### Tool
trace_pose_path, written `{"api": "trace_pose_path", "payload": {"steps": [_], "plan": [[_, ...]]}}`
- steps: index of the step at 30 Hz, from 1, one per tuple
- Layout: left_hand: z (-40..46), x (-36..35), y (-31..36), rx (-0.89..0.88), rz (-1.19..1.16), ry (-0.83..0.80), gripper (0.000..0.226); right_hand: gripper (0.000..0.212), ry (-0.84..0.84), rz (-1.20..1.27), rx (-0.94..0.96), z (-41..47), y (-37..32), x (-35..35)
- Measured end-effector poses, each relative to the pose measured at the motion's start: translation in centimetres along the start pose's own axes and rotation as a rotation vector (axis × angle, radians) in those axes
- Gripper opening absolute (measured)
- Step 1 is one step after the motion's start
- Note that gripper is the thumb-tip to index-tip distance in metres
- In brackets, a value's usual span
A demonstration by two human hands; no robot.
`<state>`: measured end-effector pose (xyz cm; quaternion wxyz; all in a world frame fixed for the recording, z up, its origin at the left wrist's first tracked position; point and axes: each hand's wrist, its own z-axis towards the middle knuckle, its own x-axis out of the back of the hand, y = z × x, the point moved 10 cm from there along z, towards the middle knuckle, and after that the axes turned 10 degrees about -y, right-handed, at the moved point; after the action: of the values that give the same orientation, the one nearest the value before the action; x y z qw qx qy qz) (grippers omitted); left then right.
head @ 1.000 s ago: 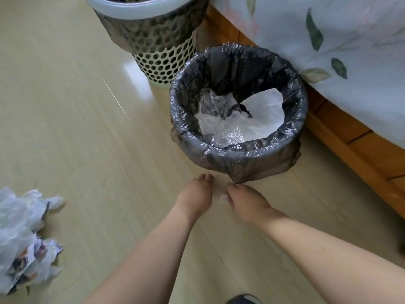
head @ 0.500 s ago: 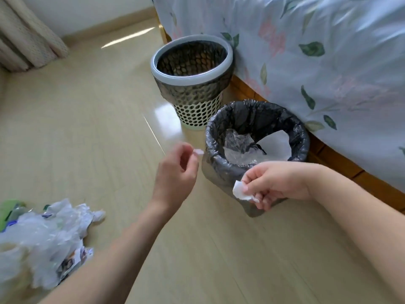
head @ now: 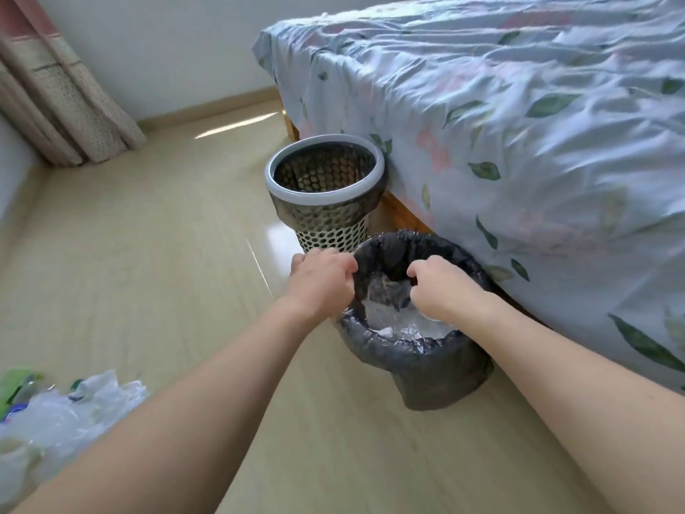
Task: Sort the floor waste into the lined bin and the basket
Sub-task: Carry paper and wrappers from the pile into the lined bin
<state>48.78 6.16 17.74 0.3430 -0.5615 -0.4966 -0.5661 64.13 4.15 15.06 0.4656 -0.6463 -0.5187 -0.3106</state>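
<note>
A bedroom in a home. A bed (head: 519, 142) with a rumpled leaf-and-flower sheet fills the right side, on a wooden frame over pale wood-look flooring (head: 148, 272). Left of the bed, across the floor, patterned curtains (head: 66, 105) hang by a plain white wall (head: 166, 42).

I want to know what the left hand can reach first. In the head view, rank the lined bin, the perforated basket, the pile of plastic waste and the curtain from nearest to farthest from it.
From the left hand:
1. Lined bin, at its fingers, just right.
2. Perforated basket, right behind.
3. Pile of plastic waste, on the floor, lower left.
4. Curtain, far left corner.
</note>
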Motion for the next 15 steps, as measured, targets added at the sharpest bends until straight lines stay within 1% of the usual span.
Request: {"api": "trace_pose_path", "payload": {"steps": [2,4,6,10,12,15], "plan": [[-2.1,1.5,-3.9,0.016,-0.019,0.009,0.033,0.037,0.059,-0.003,0.094,0.2,-3.5,0.6],[-4.8,2.6,-9.2,0.073,-0.016,-0.003,0.033,0.035,0.053,-0.009,0.226,0.4,-8.6,0.1],[-8.6,3.2,-15.6,0.182,-0.033,-0.053,0.034,0.035,-0.041,-0.063,0.368,0.7,-15.4,-2.2],[-17.4,3.3,-28.4,0.426,-0.11,-0.141,0.035,0.042,-0.284,-0.16,0.543,-0.3,-28.7,-8.9],[-22.5,2.5,-34.6,0.534,-0.146,-0.145,0.035,0.041,-0.343,-0.188,0.598,-1.2,-34.9,-12.3],[-29.4,0.0,-41.9,0.66,-0.22,-0.144,0.033,0.04,-0.394,-0.152,0.637,-2.3,-42.2,-17.6]]}}
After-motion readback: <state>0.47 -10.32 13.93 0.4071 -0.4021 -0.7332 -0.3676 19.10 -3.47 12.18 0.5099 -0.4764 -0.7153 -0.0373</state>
